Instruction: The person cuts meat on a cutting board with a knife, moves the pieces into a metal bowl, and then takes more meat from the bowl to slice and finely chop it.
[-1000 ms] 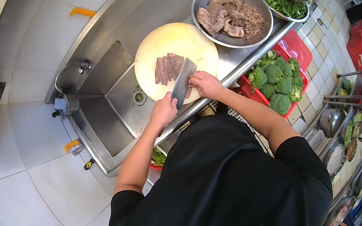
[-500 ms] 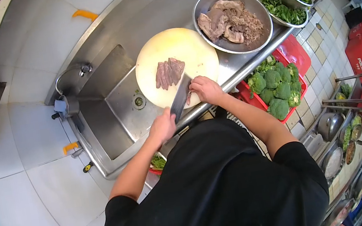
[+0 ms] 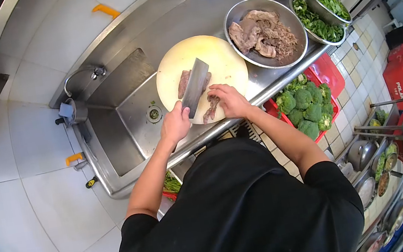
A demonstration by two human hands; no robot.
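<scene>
My left hand [image 3: 176,123] is closed around the handle of a cleaver [image 3: 196,87]. Its broad blade lies over a piece of cooked meat [image 3: 184,82] and partly hides it. On the right side of the round cutting board [image 3: 224,53], my right hand [image 3: 231,101] curls its fingers and thumb about some cut meat strips [image 3: 212,107]. Those strips lie near the board's front edge, just right of the blade. How firmly the fingers grip them is hard to see.
Beside the board stands a steel bowl [image 3: 300,47] of cooked meat. Bowls of leafy greens [image 3: 325,27] are farther right. The board overlaps a steel sink [image 3: 129,137]. Below the counter edge sits a red basket of broccoli [image 3: 304,102]. A faucet [image 3: 98,72] is at left.
The cleaver has moved left and up, away from my right hand, and now covers part of the larger meat piece. My right hand's fingers have opened somewhat over the cut strips.
</scene>
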